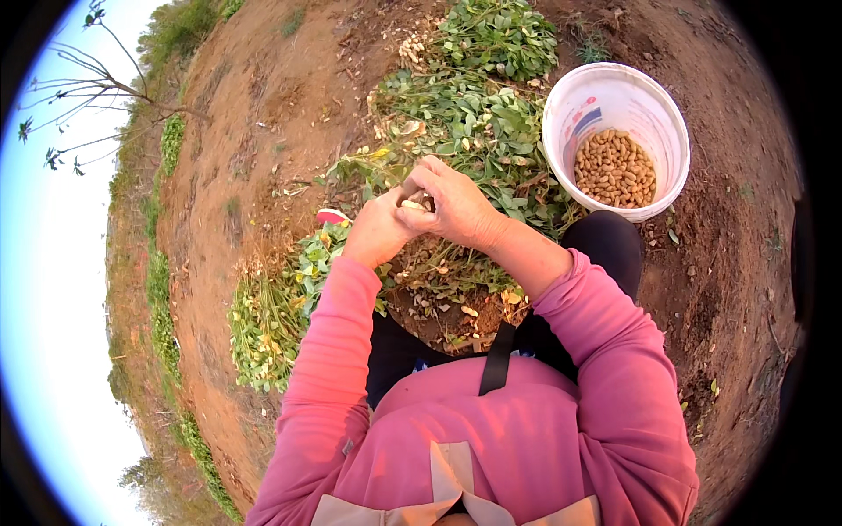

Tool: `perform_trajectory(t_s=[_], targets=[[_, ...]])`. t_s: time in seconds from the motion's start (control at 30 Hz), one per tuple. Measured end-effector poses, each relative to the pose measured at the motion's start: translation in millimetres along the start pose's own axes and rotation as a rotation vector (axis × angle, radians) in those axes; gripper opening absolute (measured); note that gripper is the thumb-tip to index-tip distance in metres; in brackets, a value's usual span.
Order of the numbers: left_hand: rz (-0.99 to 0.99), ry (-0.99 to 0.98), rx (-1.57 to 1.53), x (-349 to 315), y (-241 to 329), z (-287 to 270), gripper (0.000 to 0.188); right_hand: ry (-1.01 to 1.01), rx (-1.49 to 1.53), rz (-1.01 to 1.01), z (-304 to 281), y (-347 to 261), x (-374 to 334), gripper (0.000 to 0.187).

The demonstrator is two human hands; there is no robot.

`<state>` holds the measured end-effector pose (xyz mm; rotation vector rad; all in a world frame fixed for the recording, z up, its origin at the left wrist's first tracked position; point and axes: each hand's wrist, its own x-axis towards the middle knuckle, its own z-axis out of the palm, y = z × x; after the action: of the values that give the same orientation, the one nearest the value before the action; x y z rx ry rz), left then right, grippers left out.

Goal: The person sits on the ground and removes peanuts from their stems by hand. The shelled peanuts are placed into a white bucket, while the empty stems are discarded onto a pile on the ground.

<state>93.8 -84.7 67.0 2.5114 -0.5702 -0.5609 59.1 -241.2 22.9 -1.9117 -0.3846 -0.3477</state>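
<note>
Gripping peanut pods mid-frame in fingers of right hand.
Pressing left hand against it, grip unclear, with bucket at upper right, likely for easy reach.

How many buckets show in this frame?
1: the white bucket at upper right, just beyond the person's right knee, holding unshelled peanuts. Any outside the round view would be hidden.

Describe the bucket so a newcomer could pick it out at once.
On the brown ground, find the pile of leafy green plants. Right of it, by the person's right knee, sits a round white bucket. It is the only container visible, open-topped, with tan peanuts inside.
</note>
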Motion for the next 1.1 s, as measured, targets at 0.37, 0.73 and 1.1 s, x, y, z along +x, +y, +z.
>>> perform_trajectory(t_s=[0.37, 0.73, 1.1], targets=[[0.163, 0.008, -0.156, 3, -18, 8, 0.056, -0.126, 0.168, -0.009, -14, -4, 5, 0.031], [0.141, -0.172, -0.303, 10, 2, 12, 0.040, -0.071, 0.190, 0.165, -10, 0, 3, 0.030], [0.208, -0.255, 0.102, 3, 9, 3, 0.042, 0.072, 1.021, 0.859, -22, 3, 17, 0.028]])
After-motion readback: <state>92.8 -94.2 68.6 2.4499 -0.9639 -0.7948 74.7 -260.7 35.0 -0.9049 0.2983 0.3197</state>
